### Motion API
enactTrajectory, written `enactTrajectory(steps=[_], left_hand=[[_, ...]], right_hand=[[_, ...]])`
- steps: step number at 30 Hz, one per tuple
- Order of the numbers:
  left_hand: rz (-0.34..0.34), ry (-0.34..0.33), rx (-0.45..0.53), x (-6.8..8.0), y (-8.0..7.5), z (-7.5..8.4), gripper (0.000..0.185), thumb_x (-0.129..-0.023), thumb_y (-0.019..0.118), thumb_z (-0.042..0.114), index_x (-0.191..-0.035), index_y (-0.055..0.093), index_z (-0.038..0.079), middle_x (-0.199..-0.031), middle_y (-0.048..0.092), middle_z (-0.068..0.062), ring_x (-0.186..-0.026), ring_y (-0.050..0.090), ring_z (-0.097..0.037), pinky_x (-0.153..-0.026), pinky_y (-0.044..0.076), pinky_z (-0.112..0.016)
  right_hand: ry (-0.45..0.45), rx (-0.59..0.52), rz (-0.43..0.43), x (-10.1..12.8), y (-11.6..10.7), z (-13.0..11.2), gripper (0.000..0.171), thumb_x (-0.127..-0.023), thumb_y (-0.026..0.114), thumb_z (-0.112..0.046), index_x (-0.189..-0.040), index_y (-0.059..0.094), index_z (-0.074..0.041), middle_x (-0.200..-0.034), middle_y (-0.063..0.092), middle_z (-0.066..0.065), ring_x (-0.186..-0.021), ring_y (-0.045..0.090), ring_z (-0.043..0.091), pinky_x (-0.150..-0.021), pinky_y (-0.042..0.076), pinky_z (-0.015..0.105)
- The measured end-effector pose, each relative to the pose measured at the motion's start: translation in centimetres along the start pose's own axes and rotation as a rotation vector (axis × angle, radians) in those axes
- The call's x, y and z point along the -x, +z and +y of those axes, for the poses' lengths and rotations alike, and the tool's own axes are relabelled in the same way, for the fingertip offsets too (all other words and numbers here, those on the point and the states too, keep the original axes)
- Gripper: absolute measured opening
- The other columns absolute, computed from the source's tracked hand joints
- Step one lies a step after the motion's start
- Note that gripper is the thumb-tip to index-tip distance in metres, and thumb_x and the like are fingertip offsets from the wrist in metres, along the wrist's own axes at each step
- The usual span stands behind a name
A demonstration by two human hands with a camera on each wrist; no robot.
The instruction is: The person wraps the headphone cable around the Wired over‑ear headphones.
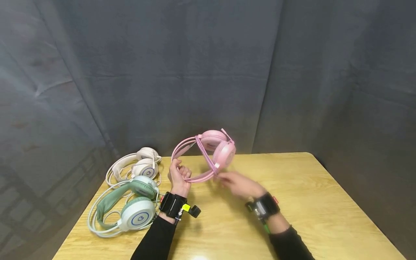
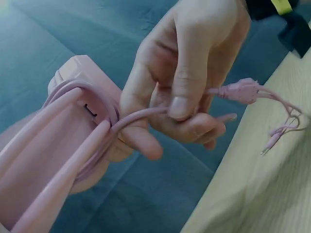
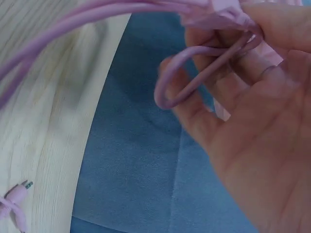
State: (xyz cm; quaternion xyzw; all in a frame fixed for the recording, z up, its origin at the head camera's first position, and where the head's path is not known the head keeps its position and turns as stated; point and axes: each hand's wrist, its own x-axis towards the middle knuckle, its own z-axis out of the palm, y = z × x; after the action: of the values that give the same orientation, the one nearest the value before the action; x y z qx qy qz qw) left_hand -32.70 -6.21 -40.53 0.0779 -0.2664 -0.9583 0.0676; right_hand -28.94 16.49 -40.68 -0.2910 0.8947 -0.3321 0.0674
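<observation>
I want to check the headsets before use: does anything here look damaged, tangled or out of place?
Nothing looks damaged. The pink headset is held above the table, its cable wound around the headband. The left hand grips the band and cable; the right hand holds a loop. Two more headsets lie at the left edge.

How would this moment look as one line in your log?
left hand: grips pink headset | right hand: holds pink cable loop | two headsets on table

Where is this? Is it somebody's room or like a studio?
It looks more like a small recording corner than a home: a bare wooden table stands against grey cloth backdrops, with only three headsets on it, pink, green and cream.
</observation>
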Motion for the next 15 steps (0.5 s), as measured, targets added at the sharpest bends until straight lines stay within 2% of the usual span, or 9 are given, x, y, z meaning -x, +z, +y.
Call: enactTrajectory(steps=[2, 4, 5, 8, 11, 15], left_hand=[[0.031, 0.051, -0.041, 0.1, 0.2, 0.1, 0.034, -0.083, 0.046, 0.007, -0.054, 0.034, 0.020, -0.040, 0.026, 0.012, -0.034, 0.023, -0.001, -0.034, 0.020, -0.014], [0.069, 0.106, -0.081, 0.2, 0.4, 0.1, 0.029, -0.081, 0.049, 0.006, -0.059, 0.037, 0.019, -0.041, 0.027, 0.012, -0.034, 0.023, 0.000, -0.033, 0.021, -0.013], [0.080, 0.127, -0.099, 0.3, 0.4, 0.2, 0.027, -0.081, 0.050, 0.006, -0.061, 0.038, 0.019, -0.042, 0.027, 0.012, -0.034, 0.024, 0.000, -0.033, 0.021, -0.013], [0.117, 0.188, -0.127, 0.2, 0.5, 0.2, 0.024, -0.079, 0.052, 0.004, -0.065, 0.039, 0.018, -0.043, 0.028, 0.012, -0.034, 0.024, 0.001, -0.032, 0.022, -0.013], [0.121, 0.232, -0.142, 0.0, 0.5, 0.2, 0.025, -0.078, 0.052, 0.002, -0.065, 0.041, 0.019, -0.045, 0.029, 0.011, -0.034, 0.025, 0.001, -0.031, 0.022, -0.013], [0.149, 0.261, -0.163, -0.2, 0.3, 0.2, 0.026, -0.078, 0.054, 0.000, -0.064, 0.042, 0.018, -0.046, 0.030, 0.011, -0.034, 0.026, 0.000, -0.032, 0.022, -0.014]], right_hand=[[-0.001, -0.004, 0.008, 0.2, -0.2, -0.1, 0.040, -0.098, 0.053, -0.011, -0.136, 0.056, -0.025, -0.129, 0.063, 0.005, -0.105, 0.063, 0.018, -0.071, 0.055, 0.026], [0.016, -0.019, 0.018, 0.3, -0.3, -0.1, 0.037, -0.099, 0.053, -0.013, -0.132, 0.058, -0.029, -0.129, 0.063, 0.001, -0.107, 0.063, 0.018, -0.073, 0.055, 0.027], [0.031, -0.035, 0.021, 0.4, -0.4, -0.1, 0.036, -0.098, 0.052, -0.012, -0.129, 0.060, -0.029, -0.127, 0.064, -0.001, -0.106, 0.063, 0.019, -0.072, 0.055, 0.029], [0.039, -0.046, 0.033, 0.4, -0.5, 0.1, 0.033, -0.095, 0.054, -0.007, -0.118, 0.063, -0.030, -0.114, 0.065, -0.008, -0.105, 0.062, 0.019, -0.082, 0.054, 0.031], [0.012, -0.064, 0.028, 0.4, -0.8, 0.5, 0.033, -0.090, 0.055, 0.003, -0.107, 0.063, -0.024, -0.102, 0.064, -0.009, -0.098, 0.062, 0.018, -0.087, 0.053, 0.034], [0.019, -0.127, -0.031, 0.5, -1.3, 0.9, 0.019, -0.095, 0.053, -0.002, -0.103, 0.059, -0.019, -0.094, 0.062, -0.003, -0.082, 0.061, 0.016, -0.076, 0.056, 0.037]])
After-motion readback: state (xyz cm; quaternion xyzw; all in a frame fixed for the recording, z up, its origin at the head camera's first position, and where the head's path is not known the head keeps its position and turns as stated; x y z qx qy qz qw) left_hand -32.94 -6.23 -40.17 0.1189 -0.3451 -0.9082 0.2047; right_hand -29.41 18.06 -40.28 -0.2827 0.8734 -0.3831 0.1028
